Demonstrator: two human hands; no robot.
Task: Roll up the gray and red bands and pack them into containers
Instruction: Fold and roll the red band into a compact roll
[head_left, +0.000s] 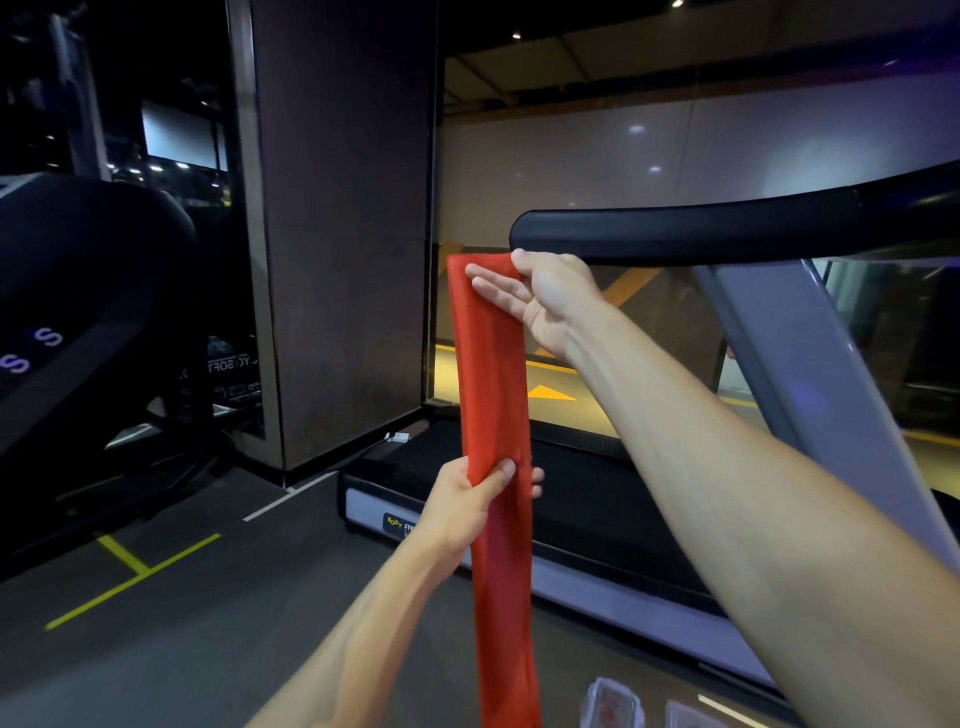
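A long red band (493, 395) hangs straight down in front of me, running out of view at the bottom. My right hand (540, 296) holds its top end up high, thumb behind the edge and fingers stretched across the front. My left hand (467, 506) grips the band lower down, thumb on the front and fingers wrapped behind. Two clear containers (613, 706) lie on the floor at the bottom edge, partly cut off. No gray band is in view.
A treadmill stands right in front: its black handrail (701, 228) just above my right hand, its grey upright (810, 364) at right, its deck (597, 499) behind the band. Another machine (78, 322) fills the left. Yellow floor lines (135, 571) mark the grey floor.
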